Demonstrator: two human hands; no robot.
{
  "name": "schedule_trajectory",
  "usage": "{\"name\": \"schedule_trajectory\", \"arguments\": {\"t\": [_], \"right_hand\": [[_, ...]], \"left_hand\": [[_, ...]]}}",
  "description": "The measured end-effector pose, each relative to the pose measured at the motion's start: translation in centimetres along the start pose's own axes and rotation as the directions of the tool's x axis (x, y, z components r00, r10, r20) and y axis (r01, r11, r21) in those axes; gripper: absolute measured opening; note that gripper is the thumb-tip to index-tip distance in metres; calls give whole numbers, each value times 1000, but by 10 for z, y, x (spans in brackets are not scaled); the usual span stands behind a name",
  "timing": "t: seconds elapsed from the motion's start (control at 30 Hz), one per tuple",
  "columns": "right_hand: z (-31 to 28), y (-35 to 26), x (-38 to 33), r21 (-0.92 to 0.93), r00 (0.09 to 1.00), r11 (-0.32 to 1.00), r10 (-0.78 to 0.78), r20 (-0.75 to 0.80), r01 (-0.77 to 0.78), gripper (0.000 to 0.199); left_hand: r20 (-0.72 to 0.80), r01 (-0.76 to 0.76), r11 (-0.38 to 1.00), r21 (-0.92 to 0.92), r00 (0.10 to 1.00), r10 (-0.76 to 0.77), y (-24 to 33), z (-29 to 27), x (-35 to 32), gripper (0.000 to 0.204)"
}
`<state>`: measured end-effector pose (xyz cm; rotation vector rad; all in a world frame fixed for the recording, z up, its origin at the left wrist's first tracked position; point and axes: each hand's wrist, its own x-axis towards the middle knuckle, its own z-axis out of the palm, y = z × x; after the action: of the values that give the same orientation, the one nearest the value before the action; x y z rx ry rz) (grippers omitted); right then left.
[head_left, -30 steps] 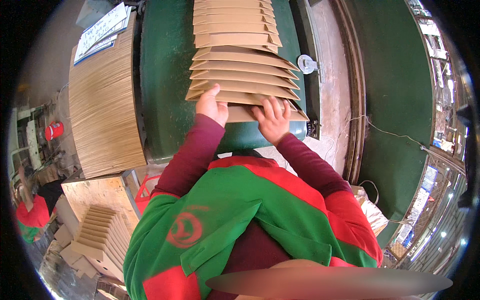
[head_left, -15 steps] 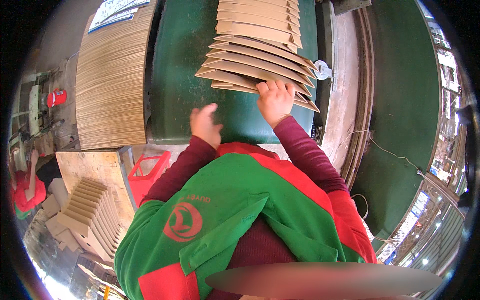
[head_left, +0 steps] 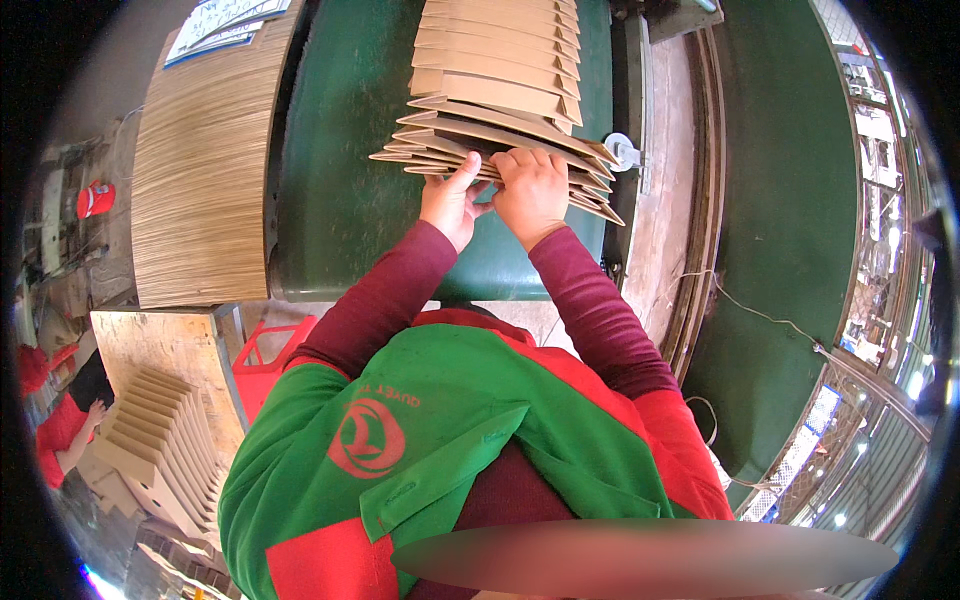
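A row of folded brown cardboard cartons (head_left: 495, 58) lies overlapping along a green conveyor belt (head_left: 335, 225). At its near end, several folded cartons (head_left: 440, 150) are bunched closely together, their pointed corners sticking out at both sides. My left hand (head_left: 455, 205) grips the near edge of this bunch, thumb on top and fingers beneath. Right beside it, my right hand (head_left: 532, 190) is closed over the same edge, knuckles up. The fingertips of both hands are partly hidden by the cardboard.
A tall stack of flat cardboard sheets (head_left: 205, 170) stands left of the belt, with printed papers (head_left: 222, 28) on top. Nearer are a wooden table (head_left: 160, 345), a red plastic stool (head_left: 262, 380) and another row of cartons (head_left: 165, 430). A person in red (head_left: 62, 435) is far left.
My left hand has come right and forward from above the bare belt onto the cartons' near edge. The nearest cartons are pressed closer together. My right hand keeps its hold.
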<state>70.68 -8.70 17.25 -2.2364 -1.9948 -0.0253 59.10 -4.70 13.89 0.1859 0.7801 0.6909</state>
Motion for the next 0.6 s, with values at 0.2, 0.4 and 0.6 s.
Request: {"name": "schedule_trajectory", "arguments": {"t": [0.2, 0.4, 0.6], "right_hand": [[-8, 6, 15, -131, 997, 988, -81, -2, 80, 38], [-5, 16, 25, 19, 966, 1000, -8, 259, 3, 47], [-3, 10, 25, -111, 986, 992, -38, 161, 56, 42]], "left_hand": [[30, -44, 998, -50, 998, 46, -9, 2, 9, 44], [59, 160, 843, 513, 974, -220, 33, -45, -9, 41], [-172, 96, 704, 703, 984, 38, 138, -126, 78, 66]]}}
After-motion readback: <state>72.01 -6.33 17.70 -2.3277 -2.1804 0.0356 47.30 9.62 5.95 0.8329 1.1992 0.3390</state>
